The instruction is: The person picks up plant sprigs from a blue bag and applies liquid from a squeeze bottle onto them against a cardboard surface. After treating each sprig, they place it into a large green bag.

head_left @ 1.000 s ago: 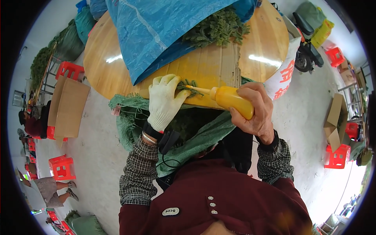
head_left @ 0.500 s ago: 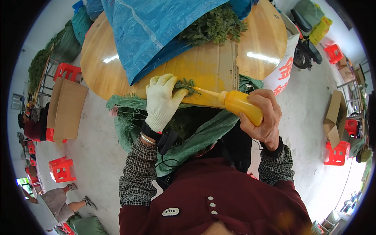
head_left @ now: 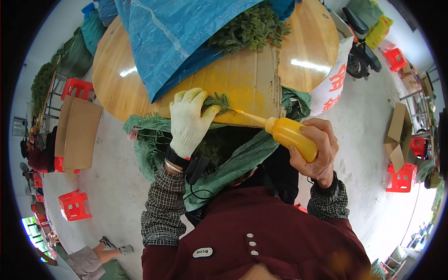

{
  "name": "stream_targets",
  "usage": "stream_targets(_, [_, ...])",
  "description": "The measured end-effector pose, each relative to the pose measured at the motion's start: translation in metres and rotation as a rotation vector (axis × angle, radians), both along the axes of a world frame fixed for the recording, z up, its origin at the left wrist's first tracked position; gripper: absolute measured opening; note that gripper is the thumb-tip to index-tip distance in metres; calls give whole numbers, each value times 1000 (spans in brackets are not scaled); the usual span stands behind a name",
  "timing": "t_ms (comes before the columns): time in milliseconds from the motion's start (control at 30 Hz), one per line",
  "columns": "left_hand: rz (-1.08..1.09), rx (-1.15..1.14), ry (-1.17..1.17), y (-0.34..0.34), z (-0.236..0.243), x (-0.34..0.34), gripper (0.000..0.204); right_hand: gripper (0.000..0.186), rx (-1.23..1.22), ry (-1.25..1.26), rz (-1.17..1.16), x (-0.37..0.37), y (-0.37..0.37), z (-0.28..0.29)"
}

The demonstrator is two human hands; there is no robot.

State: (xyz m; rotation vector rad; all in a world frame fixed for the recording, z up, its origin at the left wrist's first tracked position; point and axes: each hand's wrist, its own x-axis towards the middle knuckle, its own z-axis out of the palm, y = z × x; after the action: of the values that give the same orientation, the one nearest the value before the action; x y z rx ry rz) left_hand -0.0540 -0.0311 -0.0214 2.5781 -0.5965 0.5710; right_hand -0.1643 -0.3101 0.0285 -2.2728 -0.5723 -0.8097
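My left hand [head_left: 189,122], in a white knit glove with yellow-stained fingertips, pinches a small green artificial pine sprig [head_left: 219,102] over a sheet of cardboard [head_left: 247,77] smeared with yellow. Bare, my right hand [head_left: 318,151] wraps round a yellow squeeze bottle [head_left: 294,138] with a long tapered nozzle. The bottle lies tilted, its nozzle tip pointing left at the stem end of the sprig. Whether tip and stem touch, I cannot tell. Below the cardboard, a green woven sack [head_left: 242,161] gapes with dark greenery inside.
Beyond the cardboard, a blue plastic sheet [head_left: 172,42] and a heap of green sprigs [head_left: 252,28] cover part of a round wooden table [head_left: 114,74]. Red stools [head_left: 74,205] and cardboard boxes [head_left: 81,135] stand on the floor. A person's legs [head_left: 105,252] show at lower left.
The bottle and my right hand have shifted slightly right and down, while the nozzle stays close to the sprig. At lower left the other person's legs have moved right.
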Motion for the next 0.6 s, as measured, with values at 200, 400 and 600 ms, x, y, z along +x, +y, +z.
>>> stream_targets(200, [-19,-20,13,0,3,1,32,45,0,4,-26,-11,-8,2])
stream_targets(400, [-73,9,-35,13,5,3,31,43,11,-8,-83,-22,-17,10])
stream_targets(600, [-130,202,240,44,51,-32,30,41,62,-72,-160,-6,-24,14])
